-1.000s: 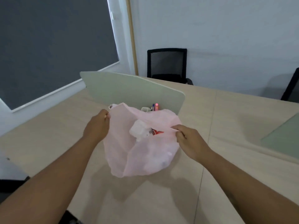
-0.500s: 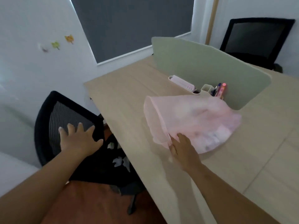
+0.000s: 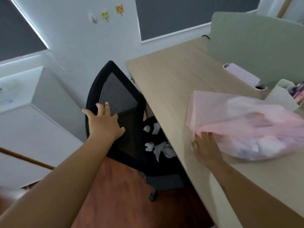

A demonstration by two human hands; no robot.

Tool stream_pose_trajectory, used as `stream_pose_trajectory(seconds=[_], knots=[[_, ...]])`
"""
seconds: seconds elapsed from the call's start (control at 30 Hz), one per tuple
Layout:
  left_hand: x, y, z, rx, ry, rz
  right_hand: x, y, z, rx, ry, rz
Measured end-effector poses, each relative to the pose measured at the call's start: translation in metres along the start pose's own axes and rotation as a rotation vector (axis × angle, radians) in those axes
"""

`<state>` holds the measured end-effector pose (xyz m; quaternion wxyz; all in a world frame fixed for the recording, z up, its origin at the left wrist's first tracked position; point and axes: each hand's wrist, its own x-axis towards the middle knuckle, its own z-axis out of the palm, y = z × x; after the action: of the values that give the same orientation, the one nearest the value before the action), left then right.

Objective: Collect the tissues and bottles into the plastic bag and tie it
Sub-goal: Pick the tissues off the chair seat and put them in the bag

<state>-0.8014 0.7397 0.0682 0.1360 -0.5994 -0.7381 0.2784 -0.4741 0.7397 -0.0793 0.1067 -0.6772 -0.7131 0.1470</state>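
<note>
A pink translucent plastic bag [image 3: 250,129] lies on its side on the wooden table [image 3: 172,83], with white tissues and other blurred items inside. My right hand [image 3: 205,145] lies flat on the table at the bag's near edge, its fingertips touching the plastic. Several crumpled white tissues [image 3: 158,146] sit on the seat of a black mesh office chair [image 3: 118,96] tucked beside the table. My left hand [image 3: 103,122] rests on the chair's backrest with its fingers spread. No bottle outside the bag is in view.
A grey-green desk divider [image 3: 256,46] stands along the table's far side, with a pink power strip [image 3: 241,74] and a white pen holder [image 3: 283,94] in front of it. A white cabinet [image 3: 32,122] stands left of the chair. The floor is reddish wood.
One second ago both hands held the bag open. The view has since swung left and down; my left hand let go and now rests on the chair back, and the bag lies on its side.
</note>
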Motion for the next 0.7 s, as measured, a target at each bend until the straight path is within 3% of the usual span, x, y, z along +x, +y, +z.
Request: stream_pose_trajectory(seconds=[0.37,0.6,0.7], knots=[[0.043,-0.062,0.049,0.187,0.105,0.083,0.025,-0.045,0.054,-0.185,-0.109,0.124],[0.063,-0.087,0.068,0.219,0.125,0.098,0.022,-0.048,0.061,-0.291,-0.045,0.126],[0.059,-0.070,0.075,0.060,0.136,0.060,0.021,-0.048,0.063,-0.301,-0.047,0.123]])
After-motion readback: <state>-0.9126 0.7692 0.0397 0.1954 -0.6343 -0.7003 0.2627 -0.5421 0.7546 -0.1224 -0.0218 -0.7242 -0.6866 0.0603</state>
